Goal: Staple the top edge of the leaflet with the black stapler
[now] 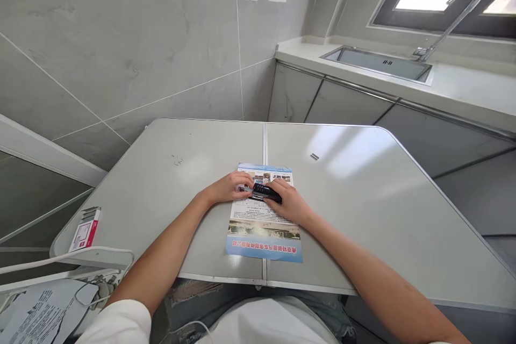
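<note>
A black stapler (264,191) lies across a printed flyer (263,250) near the middle of the table. My right hand (291,203) wraps around the stapler's right end. At its other end, the curled fingers of my left hand (231,187) grip the stapler, near a shiny metal part that shows below the black cover. Whether the left fingers also hold something small is hidden. Beyond my right hand, short strips of staples (314,156) rest on the tabletop. A few tiny bits, seemingly loose staples (177,160), are scattered on the left half.
The pale folding table (363,215) has a seam down its middle. A red and white box (85,230) with grey staple strips on top sits at its left edge. Below are printed sheets (38,309) and a white cable. A sink (379,63) stands in the counter at back right.
</note>
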The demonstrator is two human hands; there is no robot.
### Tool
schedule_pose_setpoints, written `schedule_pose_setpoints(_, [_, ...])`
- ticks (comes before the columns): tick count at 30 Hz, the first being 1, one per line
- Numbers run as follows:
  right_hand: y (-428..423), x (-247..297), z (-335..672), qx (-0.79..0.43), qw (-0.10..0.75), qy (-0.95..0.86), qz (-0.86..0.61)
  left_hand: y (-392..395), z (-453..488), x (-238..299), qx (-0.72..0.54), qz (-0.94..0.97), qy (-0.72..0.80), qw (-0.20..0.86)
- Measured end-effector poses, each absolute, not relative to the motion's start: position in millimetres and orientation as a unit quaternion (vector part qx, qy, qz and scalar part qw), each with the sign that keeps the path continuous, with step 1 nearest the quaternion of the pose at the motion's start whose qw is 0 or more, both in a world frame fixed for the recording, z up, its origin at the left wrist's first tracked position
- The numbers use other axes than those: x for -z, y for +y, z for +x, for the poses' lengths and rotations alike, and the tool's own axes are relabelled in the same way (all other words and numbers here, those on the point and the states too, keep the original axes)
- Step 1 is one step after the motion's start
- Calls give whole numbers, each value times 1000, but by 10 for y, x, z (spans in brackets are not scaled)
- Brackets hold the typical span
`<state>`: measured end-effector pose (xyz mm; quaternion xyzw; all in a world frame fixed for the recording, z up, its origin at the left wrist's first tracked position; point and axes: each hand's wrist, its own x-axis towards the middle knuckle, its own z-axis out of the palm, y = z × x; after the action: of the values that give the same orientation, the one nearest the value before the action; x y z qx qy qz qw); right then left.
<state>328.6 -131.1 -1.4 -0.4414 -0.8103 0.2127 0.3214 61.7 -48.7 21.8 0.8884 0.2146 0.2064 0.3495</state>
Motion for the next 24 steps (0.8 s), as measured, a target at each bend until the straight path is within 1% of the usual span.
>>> schedule_pose_setpoints(5, [-1294, 32, 3311, -217, 328, -808, -439, -507, 607, -211, -208, 898, 230, 312])
schedule_pose_setpoints(12, [-1285, 40, 3329, -221, 347, -798, -441, -507, 604, -179, -229, 891, 202, 336])
schedule_pose_setpoints(16, [-1290, 45, 3343, -219, 355, -795, -440, -476, 522, -228, -228, 894, 204, 326])
schedule_pose_setpoints(18, [-1285, 54, 3371, -216, 369, -789, -441, -457, 467, -264, -226, 894, 203, 329])
schedule_pose_setpoints(24, [-1293, 25, 3463, -195, 458, -771, -398, -508, 483, -334, -203, 878, 243, 360])
